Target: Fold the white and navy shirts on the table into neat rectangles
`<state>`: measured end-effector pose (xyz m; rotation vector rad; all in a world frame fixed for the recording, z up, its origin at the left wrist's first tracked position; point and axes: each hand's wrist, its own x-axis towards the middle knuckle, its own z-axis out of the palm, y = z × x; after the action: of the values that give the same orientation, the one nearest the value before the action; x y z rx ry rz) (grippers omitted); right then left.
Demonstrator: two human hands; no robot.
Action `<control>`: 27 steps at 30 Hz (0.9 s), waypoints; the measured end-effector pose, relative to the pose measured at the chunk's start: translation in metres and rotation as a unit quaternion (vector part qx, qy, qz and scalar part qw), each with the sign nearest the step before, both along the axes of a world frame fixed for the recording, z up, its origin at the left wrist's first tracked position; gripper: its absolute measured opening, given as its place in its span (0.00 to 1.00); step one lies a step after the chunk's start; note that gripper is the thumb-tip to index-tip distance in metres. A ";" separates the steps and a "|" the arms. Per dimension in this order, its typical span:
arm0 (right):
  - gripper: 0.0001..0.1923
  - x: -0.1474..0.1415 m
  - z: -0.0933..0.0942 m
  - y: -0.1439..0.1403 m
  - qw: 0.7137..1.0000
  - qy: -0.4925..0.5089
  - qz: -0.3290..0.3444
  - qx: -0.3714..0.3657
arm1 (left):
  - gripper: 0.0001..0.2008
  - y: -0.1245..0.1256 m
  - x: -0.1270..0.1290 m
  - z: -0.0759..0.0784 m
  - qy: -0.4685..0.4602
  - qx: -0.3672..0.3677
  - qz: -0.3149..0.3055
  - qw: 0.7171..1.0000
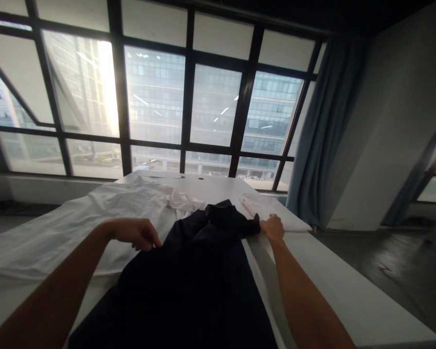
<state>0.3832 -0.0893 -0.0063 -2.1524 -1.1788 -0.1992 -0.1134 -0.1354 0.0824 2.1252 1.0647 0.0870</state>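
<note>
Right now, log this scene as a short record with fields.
surface: white table
main item: dark navy garment, spread lengthwise
left hand: fingers curled on the garment's left edge
right hand: at the garment's far right corner
beside: white garment to the left; folded white cloth past the right hand
backdrop: big window, blue curtain

Dark navy garment is matt woven cloth, soft, creased at the collar end toward 12 o'clock, no sheen. White garment at 10 o'clock is thin, lightly wrinkled cloth, slightly translucent against the window light. Folded white piece at 1 o'clock looks like smooth cloth, can't tell for sure. Table top is smooth matt white, laminate-like. Left hand and right hand are bare skin on the dark cloth's edges. Curtain at 2 o'clock is heavy matt blue-grey fabric. Window frames are dark matt metal, the panes glossy glass.
</note>
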 end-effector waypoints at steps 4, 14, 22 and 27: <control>0.20 -0.047 0.006 0.011 0.982 -0.049 0.181 0.030 | 0.23 0.010 0.021 -0.017 -0.079 0.196 0.149 0.966; 0.16 -0.101 -0.009 0.014 0.940 -0.122 0.295 -0.125 | 0.13 0.015 0.095 -0.069 -0.107 0.351 0.134 0.921; 0.10 -0.088 0.001 0.014 0.900 -0.056 0.391 0.183 | 0.13 0.040 -0.033 -0.013 -0.285 0.408 0.472 0.727; 0.11 -0.116 -0.006 0.008 0.872 -0.042 0.476 0.105 | 0.18 0.039 -0.063 -0.023 -0.152 0.447 0.556 0.685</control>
<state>0.2670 -0.0817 -0.0126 -1.1818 -2.0099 0.0253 -0.1765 -0.0967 0.0593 1.6402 2.2170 1.7842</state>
